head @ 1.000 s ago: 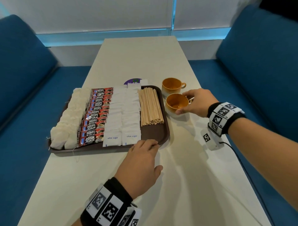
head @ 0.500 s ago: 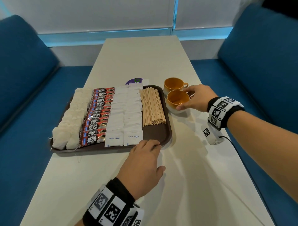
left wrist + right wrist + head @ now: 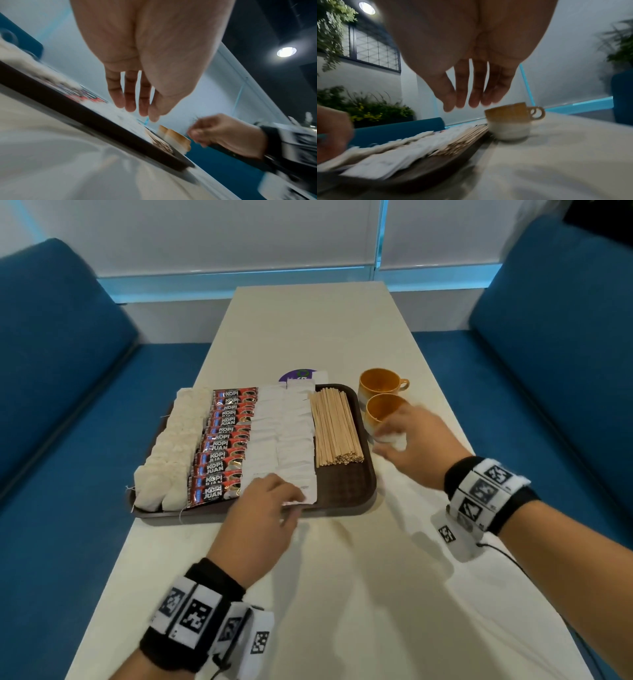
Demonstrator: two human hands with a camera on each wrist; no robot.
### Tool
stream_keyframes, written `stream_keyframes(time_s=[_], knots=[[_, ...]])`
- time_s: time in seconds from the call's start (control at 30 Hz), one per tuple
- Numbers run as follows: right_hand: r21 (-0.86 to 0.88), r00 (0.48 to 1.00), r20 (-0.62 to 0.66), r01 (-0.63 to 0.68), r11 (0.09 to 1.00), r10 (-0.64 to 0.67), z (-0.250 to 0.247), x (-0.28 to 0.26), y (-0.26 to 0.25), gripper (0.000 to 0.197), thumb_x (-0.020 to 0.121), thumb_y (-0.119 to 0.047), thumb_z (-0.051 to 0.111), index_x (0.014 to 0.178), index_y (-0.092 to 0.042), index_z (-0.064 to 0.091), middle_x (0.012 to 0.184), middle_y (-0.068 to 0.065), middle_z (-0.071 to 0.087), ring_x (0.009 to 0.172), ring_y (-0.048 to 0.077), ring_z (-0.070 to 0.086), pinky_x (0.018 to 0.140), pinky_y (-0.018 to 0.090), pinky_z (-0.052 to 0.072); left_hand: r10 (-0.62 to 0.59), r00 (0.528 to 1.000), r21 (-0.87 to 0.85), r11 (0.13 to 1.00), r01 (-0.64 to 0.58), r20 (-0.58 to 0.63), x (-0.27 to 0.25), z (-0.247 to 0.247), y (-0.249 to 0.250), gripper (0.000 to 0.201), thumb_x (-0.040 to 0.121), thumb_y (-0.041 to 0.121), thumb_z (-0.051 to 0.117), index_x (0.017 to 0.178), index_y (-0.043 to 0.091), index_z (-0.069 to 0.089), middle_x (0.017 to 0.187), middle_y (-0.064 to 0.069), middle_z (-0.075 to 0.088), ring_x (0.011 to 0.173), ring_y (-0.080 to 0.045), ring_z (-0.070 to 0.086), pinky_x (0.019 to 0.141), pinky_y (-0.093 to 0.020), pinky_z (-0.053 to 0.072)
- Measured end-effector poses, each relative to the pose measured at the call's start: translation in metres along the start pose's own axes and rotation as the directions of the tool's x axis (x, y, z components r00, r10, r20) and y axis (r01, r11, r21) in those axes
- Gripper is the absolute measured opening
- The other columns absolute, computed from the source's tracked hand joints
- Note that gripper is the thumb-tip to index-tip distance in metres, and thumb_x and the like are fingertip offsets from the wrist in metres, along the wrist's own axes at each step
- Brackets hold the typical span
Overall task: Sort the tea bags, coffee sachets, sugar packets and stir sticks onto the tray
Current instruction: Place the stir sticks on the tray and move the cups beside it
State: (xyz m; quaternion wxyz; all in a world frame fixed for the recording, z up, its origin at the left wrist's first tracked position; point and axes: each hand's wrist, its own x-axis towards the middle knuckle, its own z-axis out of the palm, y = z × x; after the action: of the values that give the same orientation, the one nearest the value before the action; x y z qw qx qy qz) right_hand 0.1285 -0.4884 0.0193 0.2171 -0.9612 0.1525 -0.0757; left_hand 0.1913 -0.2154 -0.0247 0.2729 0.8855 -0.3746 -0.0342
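L hand (image 3: 260,508) palm-down over tray (image 3: 346,484) near edge, fingers loose, on sugar packets (image 3: 284,440) | R hand (image 3: 411,440) right of tray, fingers slack, empty | sorted rows on tray.

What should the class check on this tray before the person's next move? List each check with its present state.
1. Tea bags grouped on the tray: ok.
2. Coffee sachets in their own column: ok.
3. Stir sticks lying parallel together: ok.
4. Nearest sugar packets squared up: cannot tell, the left hand covers them.
5. Right hand empty: ok, its wrist view shows nothing held.
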Motion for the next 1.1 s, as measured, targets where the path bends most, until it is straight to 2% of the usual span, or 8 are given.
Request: stream_keyframes(time_s=[0.1, 0.2, 0.43, 0.77, 0.87, 0.97, 1.03, 1.1], knots=[[0.045, 0.981, 0.191, -0.026, 0.999, 0.017, 0.02, -0.026, -0.009, 0.019, 0.09, -0.036, 0.075, 0.108, -0.033, 0.071, 0.111, -0.013, 0.055, 0.102, 0.008, 0.053, 0.096, 0.035, 0.053, -0.11, 0.987, 0.082, 0.989, 0.121, -0.121, -0.009, -0.028, -0.043, 0.015, 0.084, 0.007, 0.077, 0.091, 0.02, 0.075, 0.092, 0.008, 0.057, 0.089, -0.015, 0.054, 0.079, -0.031, 0.044], [0.053, 0.962, 0.273, -0.042, 0.998, 0.026, 0.037, -0.038, -0.01, 0.027, 0.088, -0.039, 0.077, 0.114, -0.032, 0.074, 0.114, -0.012, 0.054, 0.104, 0.009, 0.053, 0.094, 0.027, 0.049, -0.266, 0.96, 0.17, 0.946, 0.277, -0.087, -0.022, -0.051, -0.081, 0.019, 0.083, 0.009, 0.078, 0.095, 0.024, 0.079, 0.094, 0.008, 0.059, 0.096, -0.022, 0.055, 0.081, -0.034, 0.044], [0.06, 0.981, 0.193, -0.045, 0.997, 0.032, 0.051, -0.04, -0.011, 0.021, 0.09, -0.029, 0.077, 0.108, -0.02, 0.081, 0.112, -0.009, 0.064, 0.099, 0.009, 0.058, 0.089, 0.02, 0.043, -0.294, 0.945, 0.162, 0.935, 0.315, -0.141, -0.033, -0.064, -0.113, 0.01, 0.088, 0.02, 0.079, 0.094, 0.028, 0.082, 0.093, 0.009, 0.07, 0.08, -0.011, 0.06, 0.069, -0.025, 0.043], [0.07, 0.962, 0.238, -0.155, 0.985, 0.134, 0.037, -0.03, -0.014, 0.012, 0.087, -0.034, 0.079, 0.097, -0.029, 0.078, 0.099, -0.01, 0.065, 0.092, 0.008, 0.059, 0.074, 0.018, 0.046, -0.313, 0.934, 0.144, 0.93, 0.338, -0.172, -0.033, -0.072, -0.106, 0.007, 0.087, 0.018, 0.079, 0.087, 0.024, 0.082, 0.089, 0.007, 0.074, 0.077, -0.014, 0.064, 0.071, -0.03, 0.049], [0.112, 0.981, 0.025, -0.191, 0.975, 0.19, 0.011, -0.012, -0.004, 0.027, 0.082, -0.039, 0.082, 0.105, -0.029, 0.07, 0.103, -0.01, 0.063, 0.093, 0.007, 0.057, 0.08, 0.024, 0.046, -0.355, 0.875, 0.113, 0.906, 0.409, -0.328, -0.036, -0.092, -0.107, 0.01, 0.083, 0.018, 0.082, 0.083, 0.025, 0.075, 0.085, 0.004, 0.068, 0.078, -0.018, 0.063, 0.076, -0.034, 0.046], [0.102, 0.946, -0.127, -0.287, 0.953, 0.299, -0.013, 0.016, 0.012, 0.065, 0.075, -0.045, 0.087, 0.131, -0.024, 0.06, 0.126, -0.002, 0.055, 0.112, 0.016, 0.054, 0.094, 0.034, 0.047, -0.525, 0.778, 0.027, 0.823, 0.567, -0.345, -0.041, -0.112, -0.132, 0.049, 0.072, 0.03, 0.09, 0.112, 0.021, 0.064, 0.111, -0.005, 0.059, 0.098, -0.025, 0.06, 0.088, -0.042, 0.048], [0.093, 0.928, -0.089, -0.355, 0.93, 0.363, -0.016, 0.034, 0.021, 0.09, 0.07, -0.051, 0.089, 0.145, -0.02, 0.05, 0.144, 0.005, 0.046, 0.129, 0.024, 0.049, 0.106, 0.043, 0.044, -0.667, 0.716, 0.031, 0.727, 0.686, -0.208, -0.044, -0.119, -0.151, 0.095, 0.063, 0.046, 0.095, 0.141, 0.021, 0.046, 0.137, -0.009, 0.05, 0.118, -0.03, 0.058, 0.099, -0.052, 0.049], [0.067, 0.92, -0.013, -0.391, 0.918, 0.392, -0.012, 0.046, 0.025, 0.105, 0.066, -0.056, 0.089, 0.152, -0.018, 0.042, 0.153, 0.009, 0.042, 0.138, 0.029, 0.045, 0.11, 0.047, 0.041, -0.708, 0.7, 0.091, 0.694, 0.714, -0.092, -0.045, -0.118, -0.163, 0.123, 0.055, 0.057, 0.095, 0.154, 0.021, 0.031, 0.152, -0.008, 0.044, 0.132, -0.031, 0.053, 0.106, -0.054, 0.046]])
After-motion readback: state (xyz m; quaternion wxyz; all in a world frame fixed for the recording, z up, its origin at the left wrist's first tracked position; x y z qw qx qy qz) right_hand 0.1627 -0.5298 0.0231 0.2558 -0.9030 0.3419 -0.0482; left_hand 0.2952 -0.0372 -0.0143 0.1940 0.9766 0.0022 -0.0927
